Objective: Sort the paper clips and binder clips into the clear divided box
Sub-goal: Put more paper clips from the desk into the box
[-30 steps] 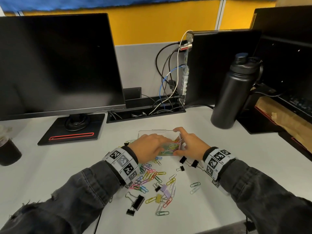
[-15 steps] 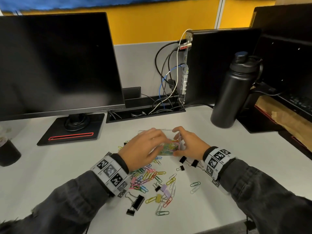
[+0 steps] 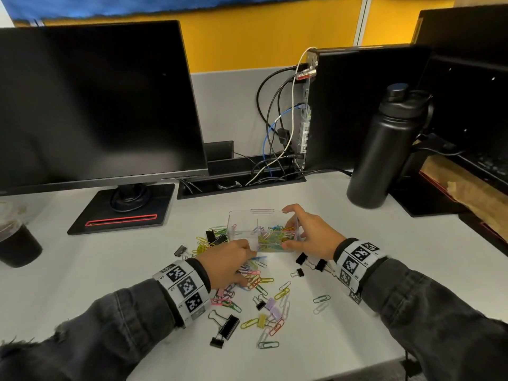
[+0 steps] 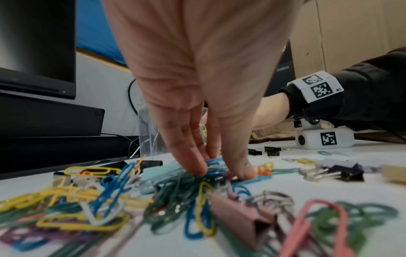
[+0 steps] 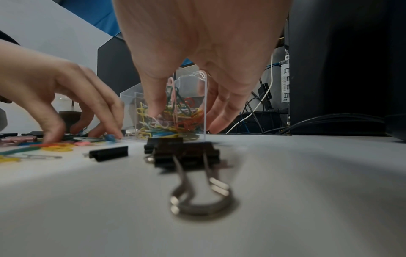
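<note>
The clear divided box [image 3: 242,224] stands mid-desk; its right compartment holds several coloured paper clips, and its left one looks empty. My right hand [image 3: 291,228] grips the box's right end, thumb on the near wall and fingers at the far corner. In the right wrist view the box [image 5: 197,97] sits between the thumb and fingers of that hand [image 5: 186,118]. My left hand [image 3: 247,266] is down on the loose paper clip pile [image 3: 255,279] in front of the box. There the hand [image 4: 222,171] pinches blue paper clips [image 4: 214,162]. Black binder clips [image 3: 302,259] lie by my right wrist.
More binder clips [image 3: 228,327] and paper clips are scattered toward the desk's near edge. A monitor stand [image 3: 123,213] is at back left and a dark drink cup [image 3: 16,243] at far left. A black bottle [image 3: 384,149] stands at back right, beyond a cable tray [image 3: 242,182].
My left hand has drawn back from over the box, toward me and left, and come down on the clip pile. The right hand has stayed on the box.
</note>
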Motion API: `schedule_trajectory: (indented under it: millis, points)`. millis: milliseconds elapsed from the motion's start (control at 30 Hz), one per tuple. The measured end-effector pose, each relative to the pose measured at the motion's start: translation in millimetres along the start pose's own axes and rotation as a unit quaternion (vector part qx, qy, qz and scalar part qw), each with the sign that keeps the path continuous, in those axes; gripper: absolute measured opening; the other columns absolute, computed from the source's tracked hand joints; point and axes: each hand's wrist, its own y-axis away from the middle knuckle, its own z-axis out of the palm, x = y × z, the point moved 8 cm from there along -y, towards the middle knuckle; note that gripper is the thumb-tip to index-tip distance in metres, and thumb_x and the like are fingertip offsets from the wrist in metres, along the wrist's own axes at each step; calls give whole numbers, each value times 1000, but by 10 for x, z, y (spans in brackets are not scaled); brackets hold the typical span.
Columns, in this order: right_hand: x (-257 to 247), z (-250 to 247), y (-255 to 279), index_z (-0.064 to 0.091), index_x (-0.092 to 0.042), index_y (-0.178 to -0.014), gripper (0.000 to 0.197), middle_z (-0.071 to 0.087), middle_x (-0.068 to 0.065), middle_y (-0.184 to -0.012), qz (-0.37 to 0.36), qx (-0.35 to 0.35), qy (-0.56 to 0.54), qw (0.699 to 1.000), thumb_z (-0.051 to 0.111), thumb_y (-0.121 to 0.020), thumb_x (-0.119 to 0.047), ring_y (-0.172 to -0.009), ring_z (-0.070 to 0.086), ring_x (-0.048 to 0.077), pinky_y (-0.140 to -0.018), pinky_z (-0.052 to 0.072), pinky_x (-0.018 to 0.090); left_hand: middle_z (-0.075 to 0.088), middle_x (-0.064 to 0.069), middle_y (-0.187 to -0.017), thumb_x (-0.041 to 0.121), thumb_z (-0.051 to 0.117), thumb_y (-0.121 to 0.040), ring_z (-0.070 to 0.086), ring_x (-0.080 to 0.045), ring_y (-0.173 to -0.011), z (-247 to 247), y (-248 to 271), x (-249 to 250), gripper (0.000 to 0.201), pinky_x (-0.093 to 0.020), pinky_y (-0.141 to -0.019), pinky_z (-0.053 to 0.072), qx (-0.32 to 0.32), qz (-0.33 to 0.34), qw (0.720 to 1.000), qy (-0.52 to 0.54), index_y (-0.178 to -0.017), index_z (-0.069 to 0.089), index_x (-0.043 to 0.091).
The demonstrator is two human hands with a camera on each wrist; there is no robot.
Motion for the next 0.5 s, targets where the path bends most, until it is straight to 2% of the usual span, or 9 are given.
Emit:
schedule_trajectory:
  millis: [67,133,233,367,433,500]
  points:
    - [3,3,0,29,-26,-134,68,59,-1,-110,1,-1,-3,1000,72,-82,-27,-98,58,14,-92,51,32,52,-4,-121,31,64,-87,54,-24,-107,-34,-20,4,47,-33,-88,46,15,5,1000,18,-130,53,15]
    - [7,6,7,29,-26,-134,68,59,-1,-112,4,-3,-3,1000,72,-82,-27,-99,58,14,-91,51,32,55,-4,-115,29,62,-88,56,-24,-102,-48,-30,14,34,-33,-85,46,19,6,1000,25,-119,61,15]
    - [-1,3,9,29,-26,-134,67,59,-1,-112,7,-2,-5,1000,72,-82,-27,-100,57,14,-91,51,30,56,-6,-111,27,57,-92,56,-25,-99,-57,-39,44,24,-33,-79,44,21,10,1000,6,-111,62,13]
    - [6,0,3,30,-27,-133,67,59,-1,-113,10,-2,-8,1000,72,-82,-27,-100,58,13,-90,51,29,52,-6,-112,22,50,-94,57,-28,-97,-25,-53,62,21,-29,-67,36,22,3,999,-29,-110,59,11]
    - [5,-1,4,29,-28,-133,66,59,-1,-113,10,-3,-9,1000,72,-82,-27,-99,58,13,-90,52,29,52,-6,-110,21,48,-94,57,-28,-95,-23,-50,76,21,-28,-66,35,25,5,999,-22,-108,59,10]
    - [2,-3,4,30,-28,-132,65,58,-1,-112,10,0,-10,1000,72,-82,-27,-98,57,13,-90,51,28,54,-5,-103,21,49,-93,57,-24,-88,-95,-43,79,19,-28,-69,41,57,20,998,17,-102,60,9]
